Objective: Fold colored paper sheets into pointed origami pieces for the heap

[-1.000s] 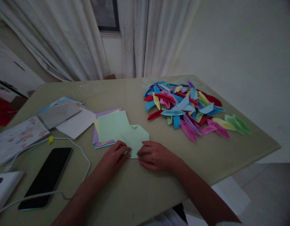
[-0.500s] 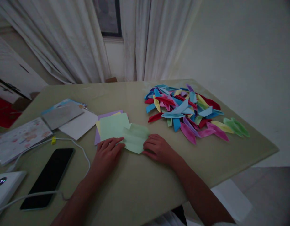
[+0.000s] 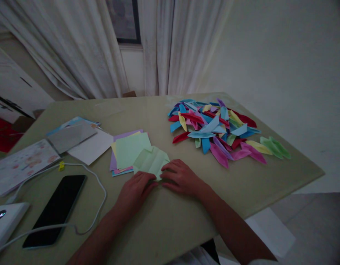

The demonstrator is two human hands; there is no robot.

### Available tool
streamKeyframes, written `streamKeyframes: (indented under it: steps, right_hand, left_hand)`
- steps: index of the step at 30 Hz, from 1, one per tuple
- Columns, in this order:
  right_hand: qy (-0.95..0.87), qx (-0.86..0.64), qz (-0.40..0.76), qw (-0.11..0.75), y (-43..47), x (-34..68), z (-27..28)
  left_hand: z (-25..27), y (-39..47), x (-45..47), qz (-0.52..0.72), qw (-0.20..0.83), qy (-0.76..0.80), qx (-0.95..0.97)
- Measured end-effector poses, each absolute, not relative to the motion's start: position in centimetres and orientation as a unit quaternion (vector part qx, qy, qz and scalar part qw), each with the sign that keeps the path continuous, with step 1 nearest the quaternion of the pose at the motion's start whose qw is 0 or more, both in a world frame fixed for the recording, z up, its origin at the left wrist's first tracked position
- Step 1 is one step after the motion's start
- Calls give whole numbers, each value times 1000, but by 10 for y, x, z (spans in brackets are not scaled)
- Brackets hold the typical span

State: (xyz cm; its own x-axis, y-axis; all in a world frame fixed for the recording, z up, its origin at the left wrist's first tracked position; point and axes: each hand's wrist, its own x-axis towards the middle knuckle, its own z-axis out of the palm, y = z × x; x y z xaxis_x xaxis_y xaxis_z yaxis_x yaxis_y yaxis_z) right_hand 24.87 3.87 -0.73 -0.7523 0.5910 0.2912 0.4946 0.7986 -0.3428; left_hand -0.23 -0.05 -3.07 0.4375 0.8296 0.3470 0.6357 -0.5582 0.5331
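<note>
A creased light green paper sheet [image 3: 150, 160] lies in front of me, its left part overlapping a stack of coloured square papers [image 3: 129, 147]. The top sheet of that stack is also light green, with purple, yellow, pink and blue edges showing beneath. My left hand [image 3: 137, 187] pinches the near edge of the creased sheet. At its near right corner, the closed fingers of my right hand [image 3: 181, 178] grip the same sheet. Both sets of fingertips almost meet there. Some fingertips are hidden by the hands.
A heap of folded paper pieces [image 3: 211, 127] in many colours lies at the back right. On the left are a black phone [image 3: 55, 209], a white cable [image 3: 103, 198], a white device [image 3: 10, 221], a flowered packet [image 3: 23, 163] and loose white paper [image 3: 89, 147].
The creased green sheet has turned and shifted left and nearer. My left hand has moved right and down to its near edge, closing the gap between my hands.
</note>
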Motion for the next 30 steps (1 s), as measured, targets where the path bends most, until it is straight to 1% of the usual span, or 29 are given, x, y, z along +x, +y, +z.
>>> streamKeyframes:
  steps: [3, 6, 9, 15, 21, 30]
  right_hand:
    - [-923, -279, 176, 197, 37, 237, -12]
    - [-903, -298, 233, 201, 37, 232, -14]
    - [-885, -319, 264, 212, 37, 230, -13]
    - [-851, -370, 293, 231, 34, 224, -15]
    - [-837, -382, 306, 244, 34, 222, -17]
    - [-851, -387, 278, 220, 34, 223, -16]
  left_hand:
    - [-31, 3, -6, 297, 168, 423, 839]
    - [-32, 6, -13, 291, 181, 389, 855]
    - [-32, 7, -15, 291, 188, 391, 853]
    - [-32, 6, -14, 284, 181, 395, 855]
    - [-27, 6, -17, 253, 169, 376, 875]
    - [-11, 5, -24, 174, 178, 335, 909]
